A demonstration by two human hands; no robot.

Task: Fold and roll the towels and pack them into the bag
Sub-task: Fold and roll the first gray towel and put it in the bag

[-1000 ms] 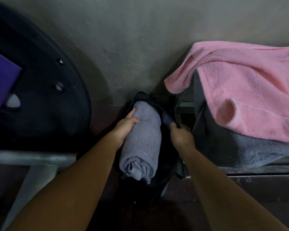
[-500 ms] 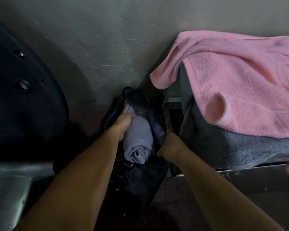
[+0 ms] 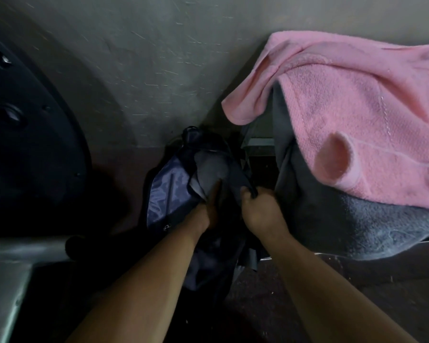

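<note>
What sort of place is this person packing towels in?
Hard to say for sure, but it is likely a plain utility or storage corner. A bare, scratched grey wall, a pink towel piled over a grey towel, and a bag standing on the floor suggest it.

most of the left hand [image 3: 206, 215] is hidden inside the bag [image 3: 164, 191].

Dim, soft-focus view: deep shadow swallows the left and bottom, wide-angle curvature bends the edges, slight motion blur.

Left hand [image 3: 207, 215] inside bag [image 3: 164, 191] (gray towel [image 3: 211, 168])
</note>
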